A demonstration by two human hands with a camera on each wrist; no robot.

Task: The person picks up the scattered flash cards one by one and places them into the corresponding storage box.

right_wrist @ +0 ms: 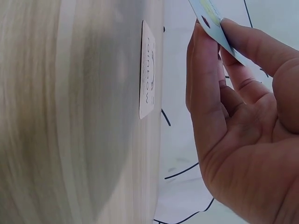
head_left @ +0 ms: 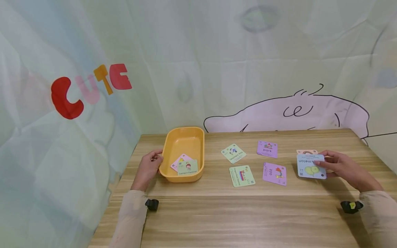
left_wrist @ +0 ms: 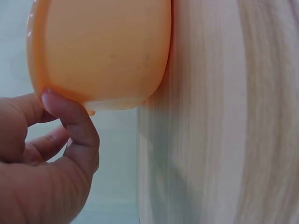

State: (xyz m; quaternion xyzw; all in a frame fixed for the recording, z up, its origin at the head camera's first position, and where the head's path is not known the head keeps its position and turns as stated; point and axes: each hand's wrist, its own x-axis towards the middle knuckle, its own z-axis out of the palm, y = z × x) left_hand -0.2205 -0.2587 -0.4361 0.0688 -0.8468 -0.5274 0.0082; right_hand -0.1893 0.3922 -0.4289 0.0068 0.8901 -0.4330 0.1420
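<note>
Place: seemed a cloth-screened booth, building unclear | wood-grain table [head_left: 248, 220]: stood within | behind table: cartoon-printed sheet [head_left: 217, 75] hung | left of table: lettering [head_left: 91, 99] read CUTE

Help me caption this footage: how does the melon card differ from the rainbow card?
The melon card is light blue; the rainbow card looks pale peach in the head view. The melon card shows green melons, the rainbow card an arched rainbow. The right hand holds the melon card above the table, while the rainbow card lies flat on it. Both are printed cards with a picture and a word.
</note>
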